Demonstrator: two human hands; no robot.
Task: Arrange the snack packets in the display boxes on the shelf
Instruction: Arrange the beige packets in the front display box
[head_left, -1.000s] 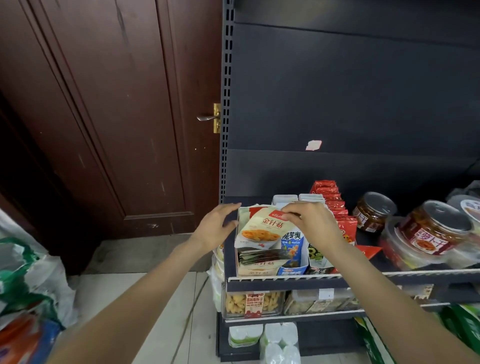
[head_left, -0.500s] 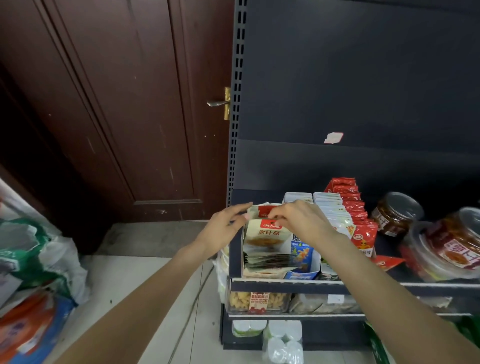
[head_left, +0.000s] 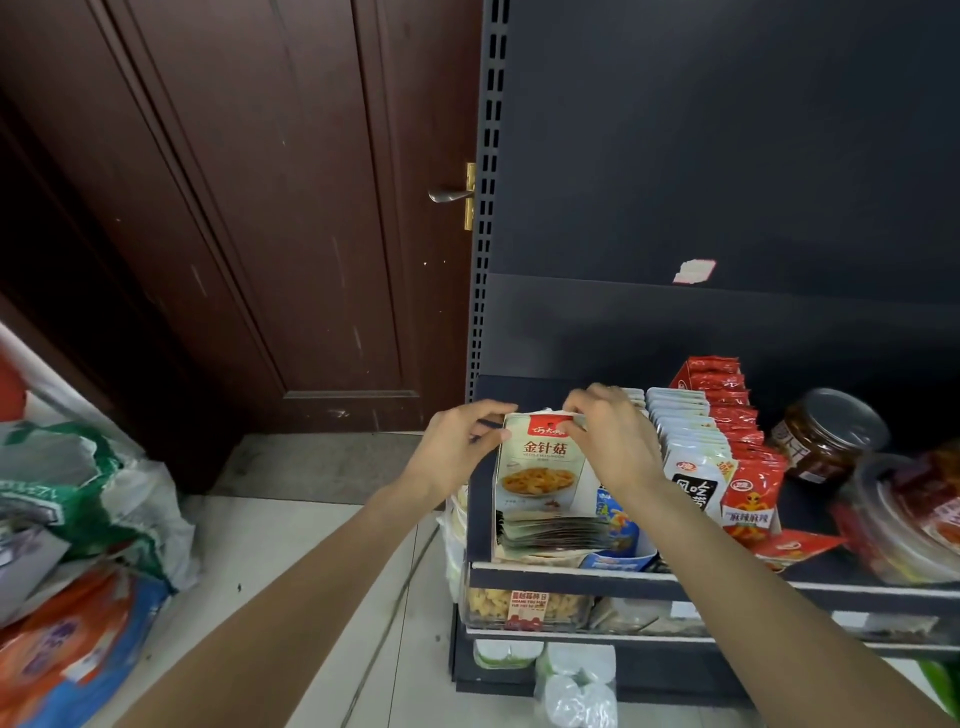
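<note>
A pale mushroom snack packet (head_left: 540, 467) with a red label stands upright at the front of the leftmost display box (head_left: 524, 556) on the dark shelf (head_left: 727, 584). More packets of the same kind lie stacked below it. My left hand (head_left: 462, 449) pinches the packet's top left corner. My right hand (head_left: 608, 441) pinches its top right edge from above. To the right stand rows of white packets (head_left: 691, 457) and red packets (head_left: 748, 467) in their own boxes.
Glass jars (head_left: 826, 436) and clear tubs (head_left: 909, 514) fill the shelf's right side. A lower shelf holds a tub of snacks (head_left: 524, 608). A brown door (head_left: 260, 234) stands to the left, and bags (head_left: 88, 519) lie on the floor at the left.
The packet has been tipped from a slant to upright in the box. Both hands rose to its top edge, and my view moved closer and slightly left.
</note>
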